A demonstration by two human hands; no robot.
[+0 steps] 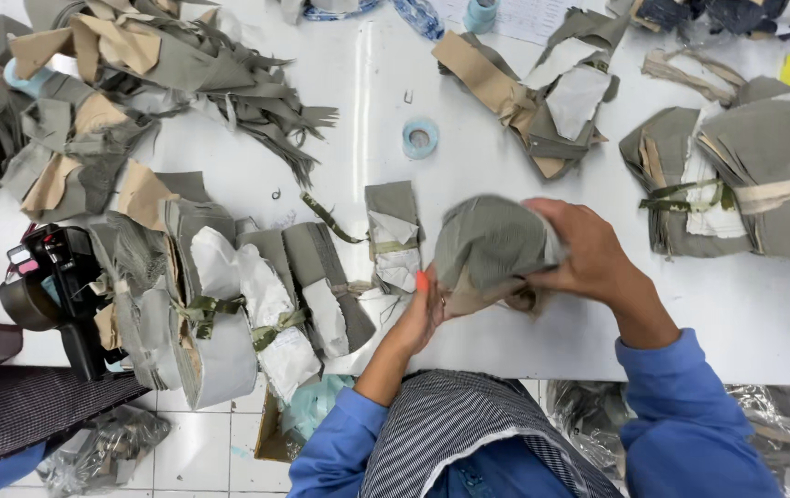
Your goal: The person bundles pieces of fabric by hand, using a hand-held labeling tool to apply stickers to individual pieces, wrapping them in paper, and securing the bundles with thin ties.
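Grey-green fabric bundle (487,242), folded into a thick wad, sits between my two hands just above the near edge of the white table (469,157). My right hand (588,254) wraps over its right end, fingers curled shut around the cloth, apparently to keep the stacked pieces from fanning out. My left hand (424,309) presses against the lower left corner, fingers closed on the fabric from beneath, seemingly as a support while the wad is squared. Just left of my left fingertips stands a row of tied bundles (256,304), each bound with an olive strip, some overhanging the table's near edge. Beyond my fingers lies a pale blue tape roll (420,138), well apart. To the right of my right hand, a bare stretch of table gives room before another tied stack (745,175).
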